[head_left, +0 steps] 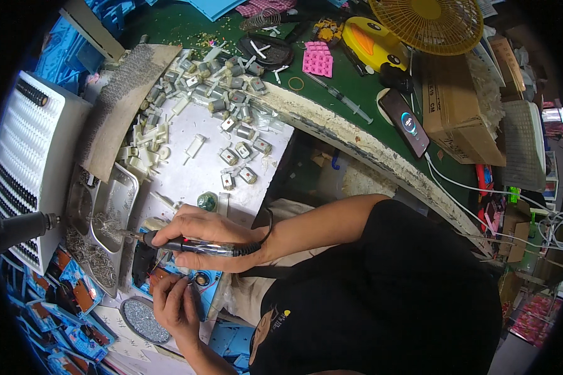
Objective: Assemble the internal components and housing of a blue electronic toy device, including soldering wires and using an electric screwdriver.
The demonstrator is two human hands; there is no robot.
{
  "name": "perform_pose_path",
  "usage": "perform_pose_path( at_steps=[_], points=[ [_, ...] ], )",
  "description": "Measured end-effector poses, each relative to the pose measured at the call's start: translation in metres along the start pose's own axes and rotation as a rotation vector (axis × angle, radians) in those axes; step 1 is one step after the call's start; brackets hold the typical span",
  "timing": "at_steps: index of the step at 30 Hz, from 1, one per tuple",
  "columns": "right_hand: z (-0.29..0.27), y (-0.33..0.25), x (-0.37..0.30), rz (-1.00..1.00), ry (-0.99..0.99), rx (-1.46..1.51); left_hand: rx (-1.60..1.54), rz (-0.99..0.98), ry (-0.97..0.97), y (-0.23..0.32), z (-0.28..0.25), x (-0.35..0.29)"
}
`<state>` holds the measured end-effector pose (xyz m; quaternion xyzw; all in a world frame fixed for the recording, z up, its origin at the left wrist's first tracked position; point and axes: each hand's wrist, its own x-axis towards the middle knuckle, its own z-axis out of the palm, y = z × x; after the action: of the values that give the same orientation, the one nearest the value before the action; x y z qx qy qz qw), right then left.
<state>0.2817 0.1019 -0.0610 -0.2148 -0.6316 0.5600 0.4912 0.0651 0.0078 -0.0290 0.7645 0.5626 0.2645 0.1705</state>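
My right hand [209,237] grips a soldering iron [206,245] with a clear handle, a small red light and a black cord. Its metal tip points left, over the divided metal tray [131,187]. Below it lies a blue plastic housing [211,289] with black parts, thin wires and a round metal-rimmed part. My left hand [176,306] rests at this housing, its fingers bent together; what they pinch is hidden. Beyond the right hand, a dark green ball-like lump [207,200] sits on the white work surface [197,172].
Small motors [244,150] and white plastic parts [145,156] lie beyond. A dish of silvery grains [145,320] stands near the left hand. A dark tool [28,228] juts in from the left, beside a white rack [34,156]. Blue housings [81,331] pile up lower left.
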Motion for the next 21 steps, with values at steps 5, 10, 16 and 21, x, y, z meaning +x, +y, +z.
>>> perform_pose_path(
  at_steps=[5,10,16,21],
  points=[
    [-0.004,0.001,0.0,-0.009,0.044,0.035,-0.051,0.03,0.053,-0.003,0.005,0.003],
    [-0.012,-0.003,0.0,-0.062,0.037,0.008,-0.075,-0.039,0.074,-0.005,0.01,0.001],
    [-0.02,-0.011,0.003,-0.125,0.047,0.007,-0.024,0.01,0.06,0.0,0.009,0.005],
    [-0.025,-0.012,0.003,-0.146,0.057,-0.032,0.002,-0.018,0.054,0.001,0.013,0.004]
  ],
)
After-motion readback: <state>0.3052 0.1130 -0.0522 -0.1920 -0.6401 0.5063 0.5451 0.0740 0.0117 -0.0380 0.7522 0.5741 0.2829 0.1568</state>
